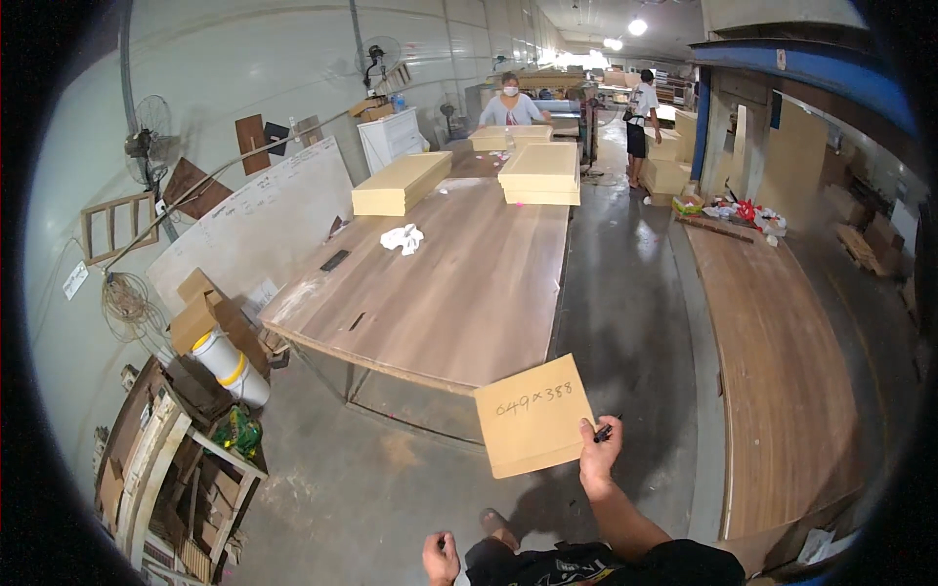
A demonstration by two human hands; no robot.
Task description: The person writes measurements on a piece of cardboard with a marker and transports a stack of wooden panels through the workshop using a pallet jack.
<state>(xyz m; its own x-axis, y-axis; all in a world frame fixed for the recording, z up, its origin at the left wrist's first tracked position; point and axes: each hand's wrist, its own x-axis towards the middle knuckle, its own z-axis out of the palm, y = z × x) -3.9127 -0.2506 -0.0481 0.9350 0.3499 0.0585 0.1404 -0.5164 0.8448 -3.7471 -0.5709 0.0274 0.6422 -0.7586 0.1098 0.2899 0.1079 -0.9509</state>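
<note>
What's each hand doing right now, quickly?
Left hand: closed around a small dark object, too small to identify.
Right hand: closed, holding a tan board and a black pen.

Table (469, 293): we see brown woodgrain
Tan stacks (403, 184): three, eleven to two o'clock
White cloth (402, 238): ten o'clock
Dark object (334, 261): nine o'clock

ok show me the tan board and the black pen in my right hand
Tan board (534, 424): head view, middle of its written face.
Black pen (603, 432): head view, its exposed barrel.
</note>
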